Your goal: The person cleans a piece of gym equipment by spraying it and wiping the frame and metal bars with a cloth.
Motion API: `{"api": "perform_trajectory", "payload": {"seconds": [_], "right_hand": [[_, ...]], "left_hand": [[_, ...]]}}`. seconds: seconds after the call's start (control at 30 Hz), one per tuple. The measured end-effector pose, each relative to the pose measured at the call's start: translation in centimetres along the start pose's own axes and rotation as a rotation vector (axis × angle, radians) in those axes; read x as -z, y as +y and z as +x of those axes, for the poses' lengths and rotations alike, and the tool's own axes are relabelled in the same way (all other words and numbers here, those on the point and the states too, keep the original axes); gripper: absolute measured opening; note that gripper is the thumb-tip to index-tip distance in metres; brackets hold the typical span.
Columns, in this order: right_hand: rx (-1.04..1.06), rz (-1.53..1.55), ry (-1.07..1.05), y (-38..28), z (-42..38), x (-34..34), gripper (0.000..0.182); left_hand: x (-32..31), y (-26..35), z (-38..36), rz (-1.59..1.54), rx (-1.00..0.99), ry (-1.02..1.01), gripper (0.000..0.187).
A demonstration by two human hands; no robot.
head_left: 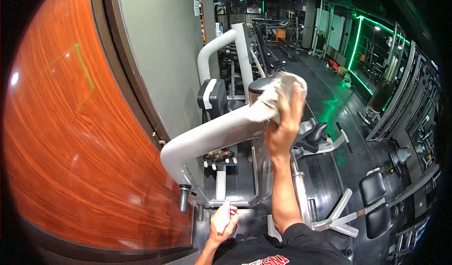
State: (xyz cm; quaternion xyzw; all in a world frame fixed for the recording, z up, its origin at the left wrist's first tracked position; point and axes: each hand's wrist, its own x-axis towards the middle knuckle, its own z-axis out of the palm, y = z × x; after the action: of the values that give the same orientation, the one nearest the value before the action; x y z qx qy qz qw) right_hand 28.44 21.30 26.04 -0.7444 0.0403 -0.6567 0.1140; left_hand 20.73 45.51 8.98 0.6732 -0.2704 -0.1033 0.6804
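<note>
Pressing under right hand (282, 124) fingers: cloth (278, 93); left hand (221, 222) grips bottle (224, 213)

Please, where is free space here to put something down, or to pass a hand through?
The dark floor between the row of machines and the green-lit wall looks bare. Crowded: the grey machine arm, where the right hand presses a cloth, and the frame below it, where the left hand holds a spray bottle.

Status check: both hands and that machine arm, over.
Right hand grips grey cloth, pressed on the machine's white frame arm. Left hand holds small spray bottle, low, near the chest. Nothing blocking the arm.
</note>
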Motion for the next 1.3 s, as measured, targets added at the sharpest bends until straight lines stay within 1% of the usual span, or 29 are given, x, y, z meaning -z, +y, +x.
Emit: {"api": "perform_trajectory", "payload": {"seconds": [0.03, 0.1, 0.13, 0.2, 0.23, 0.27, 0.3, 0.33, 0.37, 0.43, 0.5, 0.53, 0.57, 0.6, 0.7, 0.77, 0.83, 0.87, 0.9, 0.97, 1.0, 1.1, 1.13, 1.3], "right_hand": [[0.008, -0.137, -0.051, 0.0, 0.1, -0.4, 0.067], [-0.014, -0.030, 0.030, 0.9, -2.3, -1.2, 0.057], [-0.021, 0.014, 0.053, 1.2, -3.9, -1.1, 0.067], [-0.094, -0.025, 0.008, 2.7, -9.3, -1.2, 0.058], [-0.140, -0.017, 0.016, 4.1, -13.0, -1.8, 0.059], [-0.237, -0.025, -0.027, 4.4, -16.2, -1.3, 0.063], [-0.311, -0.004, -0.023, 4.7, -19.2, -1.2, 0.067], [-0.411, 0.047, -0.058, 4.8, -21.6, -0.6, 0.067], [-0.645, 0.182, -0.008, 4.0, -22.5, -0.3, 0.067], [-0.992, 0.239, 0.113, 3.4, -22.9, -0.2, 0.064], [-1.055, 0.295, 0.391, 2.5, -21.0, -0.5, 0.055], [-0.929, 0.487, 0.499, 1.3, -18.1, -0.3, 0.041], [-0.782, 0.383, 0.510, 1.9, -17.1, -0.7, 0.030], [-0.784, 0.386, 0.511, 1.8, -15.4, -1.2, 0.030], [-0.814, 1.080, 0.524, 0.1, -7.0, -0.9, 0.041], [0.023, 0.149, 0.222, -1.2, -0.3, -0.2, 0.036], [0.108, -0.110, -0.181, -2.1, 1.9, -0.5, 0.044], [0.128, -0.186, -0.201, -2.6, 1.5, -1.2, 0.050], [0.106, -0.193, -0.171, -2.9, 1.1, -1.4, 0.050], [0.063, -0.097, -0.209, -2.9, 0.0, -0.5, 0.049], [0.053, -0.041, -0.197, -2.9, -0.7, -0.2, 0.049], [0.035, -0.052, -0.266, -1.6, -4.5, -0.1, 0.052], [0.042, -0.022, -0.213, -0.7, -5.9, -0.4, 0.055], [-0.153, 0.018, -0.117, 2.5, -14.2, -0.5, 0.055]], "left_hand": [[0.0, 0.0, 0.0, 0.015, 0.008, 0.009, 0.015], [0.0, -0.1, -0.1, 0.033, 0.015, 0.021, 0.015], [0.0, -0.1, -0.1, 0.021, 0.006, 0.033, 0.016], [-0.1, -0.2, -0.4, 0.007, 0.001, 0.045, 0.016], [-0.2, -0.1, -0.5, -0.012, 0.020, 0.046, 0.016], [-0.3, 0.0, -0.4, -0.032, 0.035, 0.048, 0.016], [-0.3, 0.0, -0.4, -0.034, 0.036, 0.050, 0.016], [-0.3, 0.0, -0.5, -0.003, 0.009, 0.041, 0.017], [-0.4, 0.0, -0.5, 0.027, -0.020, 0.032, 0.017], [-0.5, 0.0, -0.6, 0.012, -0.004, 0.024, 0.017], [-0.6, -0.2, -0.9, 0.001, 0.018, 0.018, 0.017], [-0.7, -0.3, -1.0, -0.019, 0.027, 0.020, 0.016], [-0.7, -0.3, -1.1, -0.037, 0.034, 0.022, 0.015], [-0.7, -0.4, -1.2, -0.034, 0.033, 0.023, 0.015], [-0.7, -0.4, -1.5, -0.006, 0.017, 0.015, 0.015], [-0.8, -0.4, -1.7, -0.035, -0.015, 0.070, 0.020], [-0.5, -0.5, -1.7, 0.008, 0.002, 0.070, 0.022], [-0.4, -0.7, -1.7, -0.027, 0.005, 0.080, 0.022], [-0.4, -0.8, -1.8, -0.062, 0.010, 0.089, 0.021], [-0.4, -0.6, -1.6, -0.068, 0.005, 0.119, 0.020], [-0.5, -0.5, -1.6, -0.074, 0.006, 0.146, 0.019], [-0.1, -0.6, -1.6, -0.079, 0.018, 0.136, 0.017], [0.0, -0.6, -1.7, -0.079, 0.018, 0.137, 0.017], [0.3, -0.8, -2.1, -0.080, 0.024, 0.172, 0.016]]}}
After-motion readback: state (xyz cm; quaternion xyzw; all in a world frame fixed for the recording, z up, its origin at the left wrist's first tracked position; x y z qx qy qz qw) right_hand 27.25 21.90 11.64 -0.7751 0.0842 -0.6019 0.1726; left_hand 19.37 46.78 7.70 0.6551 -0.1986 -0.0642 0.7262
